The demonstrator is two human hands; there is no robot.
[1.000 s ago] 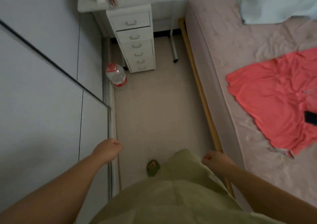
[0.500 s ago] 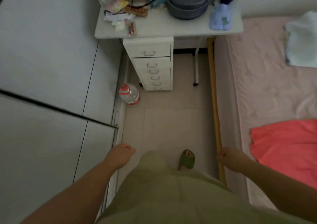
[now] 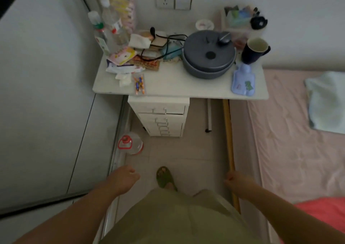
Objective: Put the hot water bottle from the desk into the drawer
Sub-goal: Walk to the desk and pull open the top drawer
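Observation:
A small pale blue hot water bottle with a green dinosaur print lies flat on the right end of the white desk, in front of a dark mug. Under the desk stands a white drawer unit; its top drawer looks slightly ajar, the lower ones closed. My left hand hangs low at my side with fingers curled and nothing in it. My right hand is also low, loosely closed and empty. Both hands are far from the desk.
A grey lidded pot, a dark mug, cables, packets and bottles crowd the desk. A large water jug stands on the floor left of the drawers. A wardrobe lines the left, a bed the right.
The view has moved forward and tilted up, so the desk, drawers and hot water bottle are closer and fully in view. Both hands stay low at my sides, empty.

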